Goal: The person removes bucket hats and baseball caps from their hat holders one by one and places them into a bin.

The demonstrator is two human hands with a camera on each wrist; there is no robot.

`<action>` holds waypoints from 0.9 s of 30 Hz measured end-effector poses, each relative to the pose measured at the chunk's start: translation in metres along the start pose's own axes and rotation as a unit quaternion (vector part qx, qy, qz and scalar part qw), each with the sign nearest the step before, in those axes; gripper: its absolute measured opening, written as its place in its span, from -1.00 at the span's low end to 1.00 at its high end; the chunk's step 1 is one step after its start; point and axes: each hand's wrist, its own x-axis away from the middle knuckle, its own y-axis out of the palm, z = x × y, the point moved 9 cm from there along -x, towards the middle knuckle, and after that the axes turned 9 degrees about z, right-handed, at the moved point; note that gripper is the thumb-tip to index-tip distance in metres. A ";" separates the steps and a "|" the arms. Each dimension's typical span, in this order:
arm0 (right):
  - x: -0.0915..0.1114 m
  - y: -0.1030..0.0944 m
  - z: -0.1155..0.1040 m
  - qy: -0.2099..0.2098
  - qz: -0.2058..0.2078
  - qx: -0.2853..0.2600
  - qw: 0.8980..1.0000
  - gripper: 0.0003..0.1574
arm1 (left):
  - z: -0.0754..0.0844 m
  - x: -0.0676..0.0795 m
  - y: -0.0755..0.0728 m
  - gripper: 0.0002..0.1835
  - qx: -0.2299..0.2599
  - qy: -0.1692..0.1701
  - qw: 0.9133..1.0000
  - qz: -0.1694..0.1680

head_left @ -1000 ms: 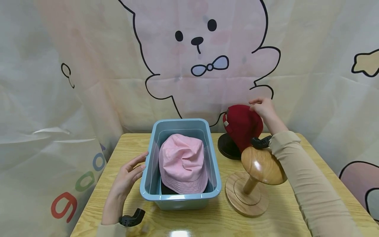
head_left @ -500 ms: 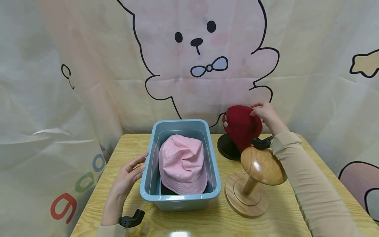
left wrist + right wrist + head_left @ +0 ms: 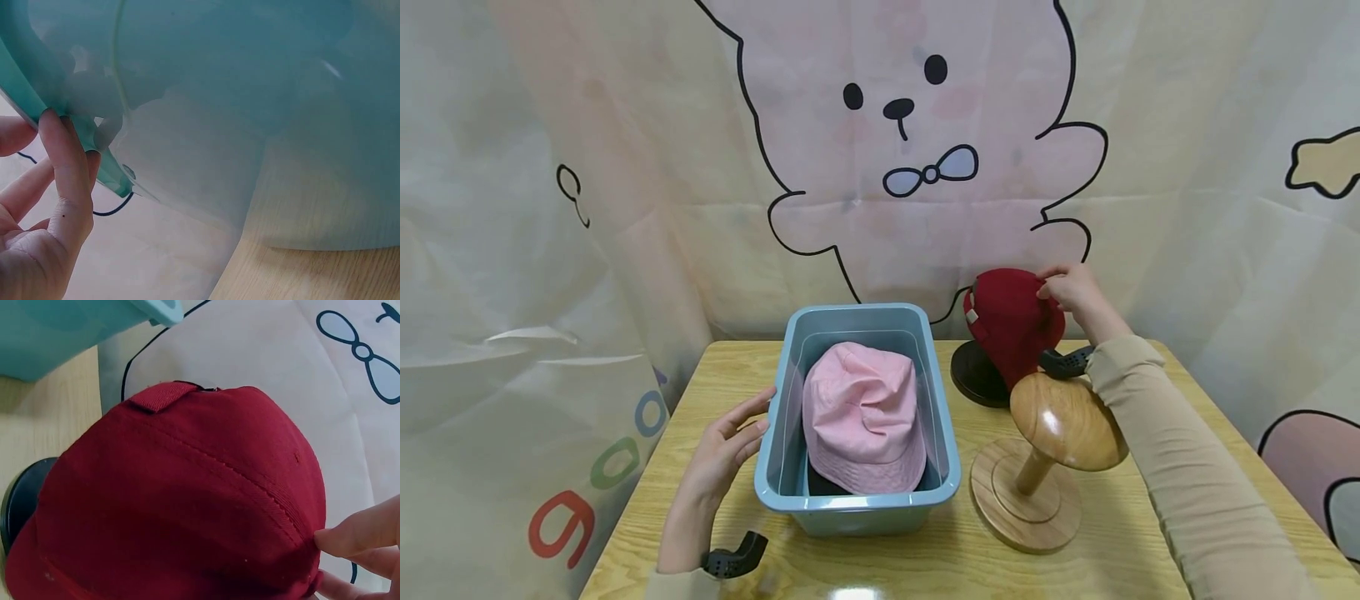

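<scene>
A red baseball cap [image 3: 1011, 317] sits on a stand whose black round base [image 3: 979, 375] shows beneath it. Its brim points down toward the front. My right hand [image 3: 1075, 296] pinches the cap's upper right side; in the right wrist view the thumb [image 3: 353, 536] presses the fabric. To the left stands a blue plastic bin [image 3: 951, 442] holding a pink bucket hat [image 3: 865, 412], with something black under the hat. At the bin's left side is my left hand [image 3: 718, 446]. Its fingertips touch the rim from outside, as the fingers [image 3: 69, 162] show in the left wrist view.
A wooden mushroom-shaped hat stand [image 3: 1063, 421] with a round base stands right of the bin, under my right forearm. All of it is on a wood-grain table [image 3: 925, 575]. A printed curtain [image 3: 730, 275] hangs close behind the table.
My right hand has shifted slightly down and to the right along the cap, its fingers closer on the fabric. The left hand, bin and stands keep their places.
</scene>
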 end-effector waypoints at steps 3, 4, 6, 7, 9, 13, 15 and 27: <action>0.000 0.000 -0.002 -0.006 0.001 0.007 1.000 -0.46 | 0.000 0.000 0.000 -0.46 0.001 -0.001 1.000 0.000; 0.001 0.000 -0.002 -0.008 0.001 0.011 1.000 -0.48 | 0.000 0.000 0.000 -0.46 0.000 -0.001 1.000 0.001; 0.001 -0.001 -0.002 -0.011 0.002 0.018 1.000 -0.50 | 0.000 0.000 0.000 -0.46 -0.002 -0.003 1.000 0.002; 0.001 -0.001 -0.002 -0.013 0.002 0.019 1.000 -0.51 | 0.000 0.000 0.000 -0.46 -0.004 -0.003 1.000 0.003; 0.001 -0.002 -0.002 -0.015 0.003 0.019 1.000 -0.52 | 0.000 0.000 0.000 -0.46 -0.005 -0.004 1.000 0.004; 0.001 -0.002 -0.002 -0.012 0.004 0.012 1.000 -0.51 | 0.000 0.000 0.000 -0.46 -0.005 -0.003 1.000 0.005; 0.001 -0.002 -0.002 -0.009 0.005 0.006 1.000 -0.50 | 0.000 0.000 0.000 -0.46 -0.005 -0.004 1.000 0.005; 0.004 -0.010 -0.013 -0.017 0.045 -0.005 0.999 -0.60 | 0.001 0.001 0.000 -0.46 -0.003 -0.004 1.000 0.009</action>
